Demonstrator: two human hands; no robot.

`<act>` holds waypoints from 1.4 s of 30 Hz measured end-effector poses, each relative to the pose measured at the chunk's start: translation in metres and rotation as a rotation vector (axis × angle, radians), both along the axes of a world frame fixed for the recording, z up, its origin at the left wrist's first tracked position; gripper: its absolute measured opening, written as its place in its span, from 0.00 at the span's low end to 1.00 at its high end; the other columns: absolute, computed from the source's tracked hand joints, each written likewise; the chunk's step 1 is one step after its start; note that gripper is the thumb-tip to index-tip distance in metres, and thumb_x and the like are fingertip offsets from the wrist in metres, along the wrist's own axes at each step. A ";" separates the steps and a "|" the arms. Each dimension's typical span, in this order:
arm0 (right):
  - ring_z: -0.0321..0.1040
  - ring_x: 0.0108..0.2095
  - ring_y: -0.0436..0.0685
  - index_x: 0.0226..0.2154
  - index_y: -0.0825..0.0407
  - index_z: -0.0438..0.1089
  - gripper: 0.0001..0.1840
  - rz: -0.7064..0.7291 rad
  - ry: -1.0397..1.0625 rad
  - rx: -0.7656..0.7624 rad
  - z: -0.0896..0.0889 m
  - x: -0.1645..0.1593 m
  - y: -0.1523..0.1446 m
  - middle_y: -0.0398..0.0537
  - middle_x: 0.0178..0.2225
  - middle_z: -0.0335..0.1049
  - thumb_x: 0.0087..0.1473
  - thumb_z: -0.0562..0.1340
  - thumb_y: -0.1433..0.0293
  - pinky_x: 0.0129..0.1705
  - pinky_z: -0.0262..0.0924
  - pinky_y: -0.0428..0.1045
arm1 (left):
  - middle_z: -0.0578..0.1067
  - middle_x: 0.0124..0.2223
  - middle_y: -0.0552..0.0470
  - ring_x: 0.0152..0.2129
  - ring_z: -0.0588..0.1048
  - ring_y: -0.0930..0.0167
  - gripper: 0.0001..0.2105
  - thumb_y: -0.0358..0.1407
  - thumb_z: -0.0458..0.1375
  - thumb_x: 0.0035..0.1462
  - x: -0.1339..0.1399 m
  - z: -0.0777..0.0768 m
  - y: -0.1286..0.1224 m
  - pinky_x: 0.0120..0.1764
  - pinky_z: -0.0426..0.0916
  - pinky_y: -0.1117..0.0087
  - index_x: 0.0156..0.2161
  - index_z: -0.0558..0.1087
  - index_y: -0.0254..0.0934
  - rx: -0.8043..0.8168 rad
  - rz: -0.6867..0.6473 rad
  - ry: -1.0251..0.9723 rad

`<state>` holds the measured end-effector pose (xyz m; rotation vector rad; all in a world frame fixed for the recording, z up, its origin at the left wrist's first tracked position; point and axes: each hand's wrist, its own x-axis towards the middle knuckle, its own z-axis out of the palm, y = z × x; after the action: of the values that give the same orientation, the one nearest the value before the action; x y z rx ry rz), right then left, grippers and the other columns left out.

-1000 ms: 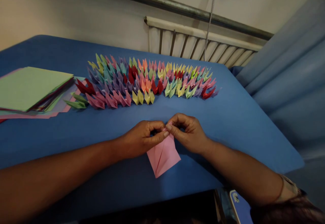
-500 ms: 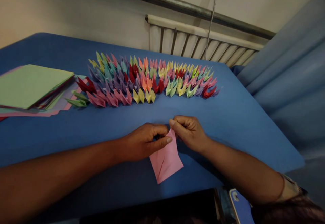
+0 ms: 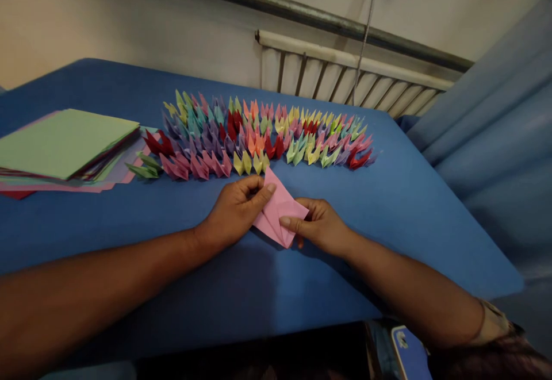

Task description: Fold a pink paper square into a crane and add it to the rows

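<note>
Between my two hands, a pink sheet of origami paper (image 3: 276, 210) is held just above the blue table (image 3: 207, 299). It is folded into a diamond-like shape with crease lines and a pointed tip facing away from me. My left hand (image 3: 237, 207) pinches its left side, thumb on top near the upper tip. On the right, my right hand (image 3: 321, 225) grips the lower right part, thumb flat on the paper and fingers beneath, mostly hidden. Beyond the paper stand rows of small folded paper cranes (image 3: 218, 164) in many colours.
A stack of coloured square paper (image 3: 69, 141) lies at the left, beside a green crane (image 3: 144, 167). Behind the table are a radiator (image 3: 328, 72) and a metal pipe (image 3: 302, 15) along the wall. A blue curtain (image 3: 491, 133) hangs at the right.
The pink paper has been lifted away from me and turned, its point now upward. My right hand has moved from the top corner to the lower right side. The view has shifted slightly.
</note>
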<state>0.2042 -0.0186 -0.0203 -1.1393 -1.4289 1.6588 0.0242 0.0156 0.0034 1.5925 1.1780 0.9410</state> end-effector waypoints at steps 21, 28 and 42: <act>0.73 0.22 0.49 0.30 0.54 0.67 0.19 0.114 0.159 -0.104 0.000 0.010 0.005 0.44 0.26 0.76 0.47 0.70 0.57 0.23 0.63 0.43 | 0.77 0.32 0.53 0.27 0.73 0.72 0.14 0.44 0.66 0.50 -0.002 -0.004 0.001 0.30 0.67 0.73 0.35 0.75 0.34 -0.196 0.056 -0.218; 0.73 0.24 0.49 0.32 0.53 0.67 0.20 0.117 0.153 -0.085 0.000 0.007 0.001 0.41 0.25 0.73 0.44 0.73 0.59 0.25 0.63 0.43 | 0.78 0.35 0.52 0.29 0.75 0.70 0.16 0.46 0.65 0.50 -0.003 -0.008 0.005 0.33 0.69 0.71 0.38 0.76 0.35 -0.113 0.132 -0.234; 0.63 0.21 0.47 0.28 0.52 0.68 0.20 -0.378 0.196 0.146 0.006 -0.002 0.008 0.39 0.21 0.69 0.42 0.72 0.54 0.24 0.58 0.44 | 0.77 0.33 0.52 0.31 0.75 0.69 0.14 0.38 0.70 0.46 0.001 -0.004 -0.015 0.34 0.70 0.71 0.38 0.76 0.36 -0.376 0.121 -0.430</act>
<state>0.2024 -0.0102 -0.0139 -1.0560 -1.1125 1.3374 0.0253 0.0002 -0.0001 0.9705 1.0741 1.0080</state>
